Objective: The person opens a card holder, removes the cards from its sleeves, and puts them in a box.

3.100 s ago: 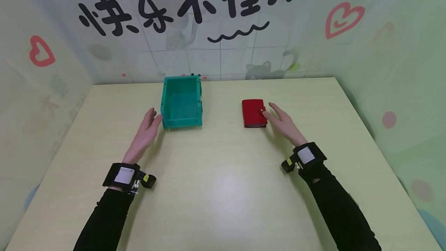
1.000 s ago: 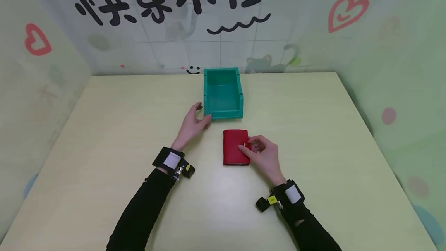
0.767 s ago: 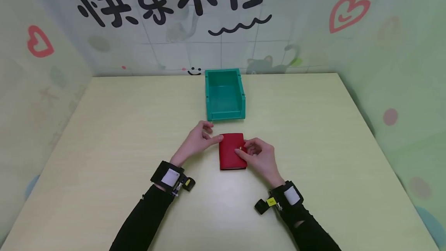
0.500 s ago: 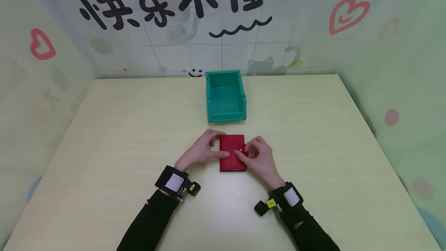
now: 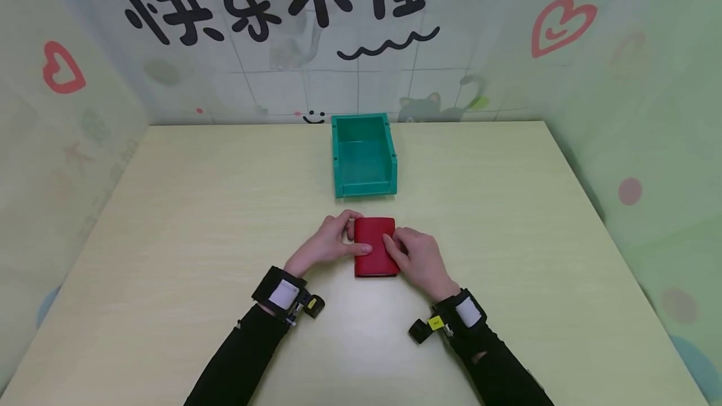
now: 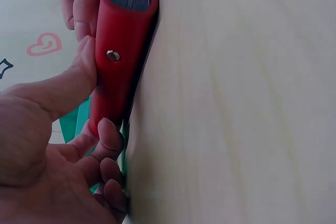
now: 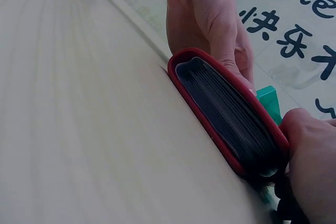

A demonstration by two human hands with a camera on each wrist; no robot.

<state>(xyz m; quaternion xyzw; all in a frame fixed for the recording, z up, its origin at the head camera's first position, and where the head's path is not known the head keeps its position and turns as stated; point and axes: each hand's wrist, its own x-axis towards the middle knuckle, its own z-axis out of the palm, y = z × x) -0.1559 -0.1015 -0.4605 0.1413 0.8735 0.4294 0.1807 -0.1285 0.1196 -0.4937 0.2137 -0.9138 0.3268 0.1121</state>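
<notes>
Red booklet (image 5: 377, 249): it is lying cover up, nearer you than the teal bin (image 5: 365, 188) and apart from it.
Left hand (image 5: 329, 243): your fingers are clamping the booklet, the thumb pressing on its cover and the others bending round its far left corner.
Right hand (image 5: 420, 262): your thumb and bent forefinger are clamping the booklet's right edge.
Dark pages (image 7: 226, 116): they are showing end-on between the red covers.
Metal stud (image 6: 113, 55): it is facing the left wrist camera (a small round glint on the red).
Hidden: your right fingertips are tucking out of sight at the edge, so you are not seeing exactly what they pinch; whether the booklet's underside is touching the tabletop (image 5: 225, 205), I cannot tell.
Cut off: the booklet is running out of the left wrist view at the top; your black sleeves (image 5: 237, 356) are leaving the head view below.
</notes>
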